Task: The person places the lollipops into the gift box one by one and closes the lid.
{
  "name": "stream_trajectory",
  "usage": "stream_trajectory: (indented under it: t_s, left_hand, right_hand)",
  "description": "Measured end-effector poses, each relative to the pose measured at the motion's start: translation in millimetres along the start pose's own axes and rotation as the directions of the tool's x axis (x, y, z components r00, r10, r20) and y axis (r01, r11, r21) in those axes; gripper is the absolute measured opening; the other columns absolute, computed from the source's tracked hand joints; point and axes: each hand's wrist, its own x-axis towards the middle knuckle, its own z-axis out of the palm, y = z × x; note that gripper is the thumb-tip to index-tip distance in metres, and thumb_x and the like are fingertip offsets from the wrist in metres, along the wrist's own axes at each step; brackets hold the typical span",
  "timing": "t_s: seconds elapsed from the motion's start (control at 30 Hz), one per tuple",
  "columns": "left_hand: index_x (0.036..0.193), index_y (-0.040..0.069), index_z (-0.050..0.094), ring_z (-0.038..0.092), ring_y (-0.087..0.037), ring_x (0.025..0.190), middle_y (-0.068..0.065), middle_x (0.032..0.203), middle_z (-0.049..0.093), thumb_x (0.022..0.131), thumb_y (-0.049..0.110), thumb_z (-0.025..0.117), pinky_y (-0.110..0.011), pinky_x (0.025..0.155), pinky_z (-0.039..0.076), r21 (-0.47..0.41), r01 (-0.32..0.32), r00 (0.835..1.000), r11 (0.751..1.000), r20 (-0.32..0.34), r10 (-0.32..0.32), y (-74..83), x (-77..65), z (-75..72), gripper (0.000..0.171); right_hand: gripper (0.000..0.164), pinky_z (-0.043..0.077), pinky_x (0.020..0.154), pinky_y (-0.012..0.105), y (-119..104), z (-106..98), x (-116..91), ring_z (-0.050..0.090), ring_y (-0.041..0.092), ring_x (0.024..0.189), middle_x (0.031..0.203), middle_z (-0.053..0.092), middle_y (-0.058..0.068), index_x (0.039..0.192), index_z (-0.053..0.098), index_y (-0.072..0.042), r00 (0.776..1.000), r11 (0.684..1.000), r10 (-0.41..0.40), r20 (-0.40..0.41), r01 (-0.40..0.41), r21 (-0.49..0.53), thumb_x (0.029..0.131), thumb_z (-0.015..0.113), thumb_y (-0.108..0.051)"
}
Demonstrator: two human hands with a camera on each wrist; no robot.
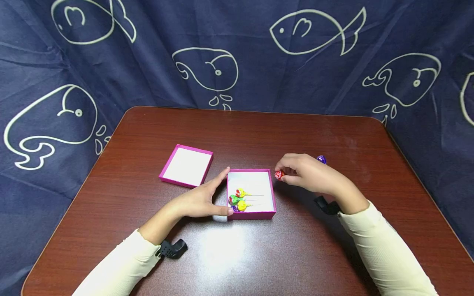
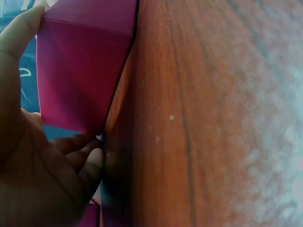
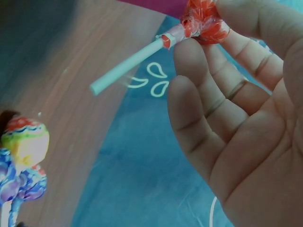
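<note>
A square pink box with a white inside sits near the table's middle. Several wrapped lollipops lie in its near left part, among them a yellow one and a green one. My left hand holds the box at its left side, thumb on the near corner and index finger at the far one. Just off the box's right side, my right hand pinches a red lollipop by its wrapped head. Its pale stick points away from the palm in the right wrist view.
Left of the box and farther back lies a pink lid, white inside up. A purple-wrapped lollipop shows behind my right hand. More lollipops, one with a yellow and red wrapper, appear in the right wrist view. A blue curtain borders the table.
</note>
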Motion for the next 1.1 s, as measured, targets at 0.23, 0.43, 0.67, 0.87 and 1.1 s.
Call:
stream_trajectory:
  t_s: [0.23, 0.43, 0.67, 0.87, 1.1]
  left_hand:
    - [0.161, 0.024, 0.003, 0.023, -0.020, 0.146, -0.003, 0.164, 0.016, 0.080, 0.051, 0.079, -0.044, 0.117, 0.022, -0.022, 0.004, 1.000, 1.000, 0.007, -0.004, -0.5, 0.6, -0.7, 0.114]
    - [0.161, 0.025, 0.002, 0.023, -0.019, 0.146, -0.002, 0.164, 0.015, 0.080, 0.051, 0.079, -0.043, 0.117, 0.022, -0.024, 0.013, 1.000, 1.000, 0.015, -0.013, 0.6, 0.4, -1.3, 0.115]
    - [0.161, 0.022, 0.003, 0.025, -0.024, 0.145, -0.006, 0.164, 0.017, 0.080, 0.051, 0.078, -0.045, 0.117, 0.023, -0.006, -0.008, 1.000, 1.000, 0.001, 0.008, 0.3, 0.4, -0.4, 0.115]
    - [0.161, 0.022, 0.005, 0.026, -0.025, 0.145, -0.006, 0.164, 0.017, 0.080, 0.051, 0.078, -0.046, 0.117, 0.024, -0.008, -0.005, 1.000, 1.000, -0.003, 0.005, -0.4, 0.5, 0.1, 0.114]
    - [0.161, 0.022, 0.006, 0.027, -0.025, 0.145, -0.007, 0.163, 0.018, 0.079, 0.050, 0.079, -0.046, 0.117, 0.024, -0.008, -0.005, 1.000, 1.000, -0.005, 0.005, 1.3, 0.0, -0.4, 0.114]
  right_hand:
    - [0.016, 0.050, 0.072, 0.031, -6.2, -1.6, 8.3, 0.056, 0.008, 0.083, 0.095, 0.062, -0.008, 0.101, 0.069, -0.013, 0.999, 1.000, 0.026, 0.041, -0.027, 0.011, 0.087, 0.071, -0.004]
    - [0.016, 0.051, 0.072, 0.033, -12.2, -2.7, 14.7, 0.056, 0.010, 0.083, 0.095, 0.062, -0.007, 0.102, 0.070, -0.012, 0.998, 0.999, 0.031, 0.060, -0.032, 0.011, 0.087, 0.073, -0.005]
    - [0.016, 0.050, 0.072, 0.031, -15.2, -1.5, 22.9, 0.056, 0.008, 0.083, 0.094, 0.062, -0.008, 0.100, 0.070, -0.013, 0.999, 1.000, -0.018, 0.051, 0.018, 0.011, 0.086, 0.073, -0.004]
    - [0.016, 0.051, 0.077, 0.030, -18.7, -1.2, 29.9, 0.057, 0.008, 0.086, 0.096, 0.062, -0.008, 0.101, 0.071, -0.013, 0.997, 0.999, -0.032, 0.068, 0.030, 0.024, 0.087, 0.073, -0.005]
    - [0.015, 0.051, 0.075, 0.030, -24.5, 1.9, 38.0, 0.057, 0.009, 0.086, 0.096, 0.063, -0.007, 0.100, 0.071, -0.012, 0.994, 0.996, -0.084, 0.075, 0.081, 0.045, 0.088, 0.073, -0.005]
